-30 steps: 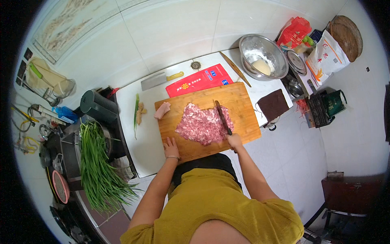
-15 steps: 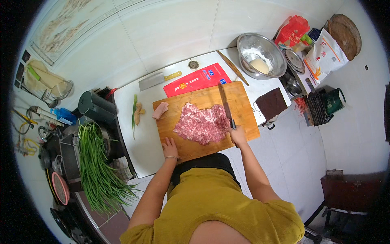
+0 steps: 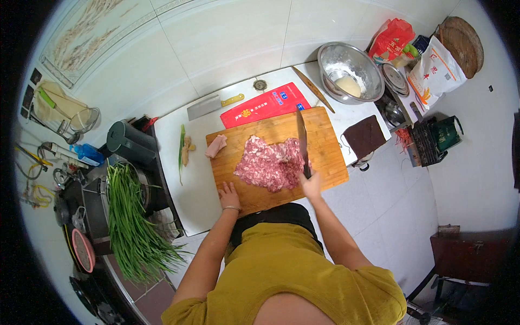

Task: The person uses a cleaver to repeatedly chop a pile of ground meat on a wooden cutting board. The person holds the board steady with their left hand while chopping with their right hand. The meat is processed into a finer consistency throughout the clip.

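Observation:
Chopped meat (image 3: pixel 268 163) lies spread in a pink-and-white patch on the wooden cutting board (image 3: pixel 327 157). My right hand (image 3: pixel 311 185) is closed round the dark handle of a knife (image 3: pixel 303 135), whose blade points away from me along the meat's right edge. Whether the blade touches the meat I cannot tell. My left hand (image 3: pixel 228 196) lies flat on the board's near left corner, fingers apart, holding nothing. A small pale pink piece of meat (image 3: pixel 216 146) sits on the board's left side, apart from the chopped patch.
Behind the board are a cleaver (image 3: pixel 205 108), a red packet (image 3: pixel 265 106) and a rolling pin (image 3: pixel 312 89). A metal bowl (image 3: pixel 374 81) with dough stands back right. Ginger (image 3: pixel 187 151) and a scallion (image 3: pixel 181 154) lie left; long green leaves (image 3: pixel 127 222) hang over the stove side.
The knife has turned slightly and shifted a little with my right hand, which is a bit nearer the meat's edge. My left hand stays on the board.

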Available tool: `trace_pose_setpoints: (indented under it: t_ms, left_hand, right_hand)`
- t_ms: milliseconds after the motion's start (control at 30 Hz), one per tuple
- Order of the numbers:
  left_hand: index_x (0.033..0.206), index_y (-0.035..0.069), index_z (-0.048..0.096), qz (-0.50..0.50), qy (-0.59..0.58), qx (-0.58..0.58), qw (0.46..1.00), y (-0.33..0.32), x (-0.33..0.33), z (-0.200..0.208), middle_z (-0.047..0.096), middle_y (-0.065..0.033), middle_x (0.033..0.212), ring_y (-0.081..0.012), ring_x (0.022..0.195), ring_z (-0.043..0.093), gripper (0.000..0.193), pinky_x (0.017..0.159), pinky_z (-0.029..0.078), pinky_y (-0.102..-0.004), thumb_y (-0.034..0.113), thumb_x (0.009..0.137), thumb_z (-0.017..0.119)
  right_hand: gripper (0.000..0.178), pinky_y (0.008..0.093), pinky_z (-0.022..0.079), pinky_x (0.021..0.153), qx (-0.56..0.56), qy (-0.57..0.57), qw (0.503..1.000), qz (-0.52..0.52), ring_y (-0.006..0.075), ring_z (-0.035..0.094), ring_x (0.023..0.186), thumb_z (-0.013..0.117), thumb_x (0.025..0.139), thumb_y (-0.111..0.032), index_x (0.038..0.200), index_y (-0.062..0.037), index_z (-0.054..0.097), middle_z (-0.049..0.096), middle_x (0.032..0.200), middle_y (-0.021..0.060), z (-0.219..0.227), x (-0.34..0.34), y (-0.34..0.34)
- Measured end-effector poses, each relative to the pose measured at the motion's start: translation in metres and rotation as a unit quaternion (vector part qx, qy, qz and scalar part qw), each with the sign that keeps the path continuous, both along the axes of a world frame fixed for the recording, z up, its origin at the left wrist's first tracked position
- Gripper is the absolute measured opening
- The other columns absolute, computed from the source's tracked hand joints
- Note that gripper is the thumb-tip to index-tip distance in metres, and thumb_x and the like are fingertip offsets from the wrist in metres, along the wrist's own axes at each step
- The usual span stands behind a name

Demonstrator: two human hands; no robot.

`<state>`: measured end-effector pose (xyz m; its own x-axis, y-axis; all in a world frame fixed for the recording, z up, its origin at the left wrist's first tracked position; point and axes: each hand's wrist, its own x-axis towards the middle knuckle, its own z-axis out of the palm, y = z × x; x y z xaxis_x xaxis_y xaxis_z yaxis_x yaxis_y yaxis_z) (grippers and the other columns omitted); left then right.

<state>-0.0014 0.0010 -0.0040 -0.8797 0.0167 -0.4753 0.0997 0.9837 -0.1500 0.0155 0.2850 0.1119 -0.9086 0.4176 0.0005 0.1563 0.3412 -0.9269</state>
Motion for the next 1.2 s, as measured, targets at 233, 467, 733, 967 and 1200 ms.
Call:
trace_pose_setpoints:
  t_ms: [233,467,733,967,1200]
  left_hand:
    - [0.133,0.010,0.010,0.020,-0.029,0.054,0.998,0.004,0.000,0.038,0.007,-0.0167,0.138,-0.0416,0.117,0.024,0.106,0.092,0.034,-0.0404,0.031,0.053,0.076]
    - [0.133,0.009,0.010,0.008,-0.007,0.048,0.999,0.004,0.001,0.025,0.009,-0.0171,0.137,-0.0419,0.117,0.023,0.099,0.093,0.032,-0.0430,0.026,0.058,0.073]
    - [0.133,0.010,0.012,0.023,-0.036,0.055,0.998,0.009,-0.004,0.042,0.009,-0.0165,0.137,-0.0418,0.116,0.024,0.092,0.094,0.031,-0.0451,0.024,0.063,0.069]
    - [0.133,0.010,0.010,-0.016,0.121,0.014,0.992,-0.011,0.005,-0.051,0.008,-0.0163,0.138,-0.0416,0.116,0.024,0.107,0.092,0.032,-0.0466,0.034,0.051,0.077]
    - [0.133,0.010,0.010,0.019,-0.012,0.043,0.999,-0.002,0.005,0.010,0.008,-0.0163,0.137,-0.0416,0.117,0.023,0.113,0.092,0.035,-0.0430,0.035,0.046,0.079]
  right_hand:
    - [0.026,0.0328,0.035,0.042,-0.007,-0.309,0.951,0.030,0.0157,0.046,0.042,0.055,0.068,-0.020,0.057,0.0026,0.047,0.044,0.046,0.0065,0.016,-0.004,-0.005]
    - [0.025,0.0352,0.037,0.044,0.067,-0.206,0.976,-0.028,0.0207,0.049,0.043,0.054,0.068,-0.019,0.057,0.0030,0.050,0.046,0.045,0.0115,-0.089,0.016,-0.007]
    - [0.026,0.0310,0.037,0.042,0.046,-0.125,0.991,0.030,0.0194,0.049,0.041,0.055,0.068,-0.021,0.057,0.0026,0.050,0.047,0.044,0.0090,0.024,-0.001,-0.004]
    - [0.036,0.0413,0.044,0.064,0.075,-0.338,0.936,0.071,0.0384,0.056,0.070,0.053,0.065,-0.030,0.076,0.0033,0.058,0.056,0.068,0.0245,0.004,-0.003,-0.004]
    - [0.027,0.0342,0.037,0.045,0.103,-0.156,0.982,0.016,0.0192,0.048,0.046,0.057,0.067,-0.020,0.058,0.0033,0.048,0.043,0.046,0.0107,-0.051,0.018,-0.022]
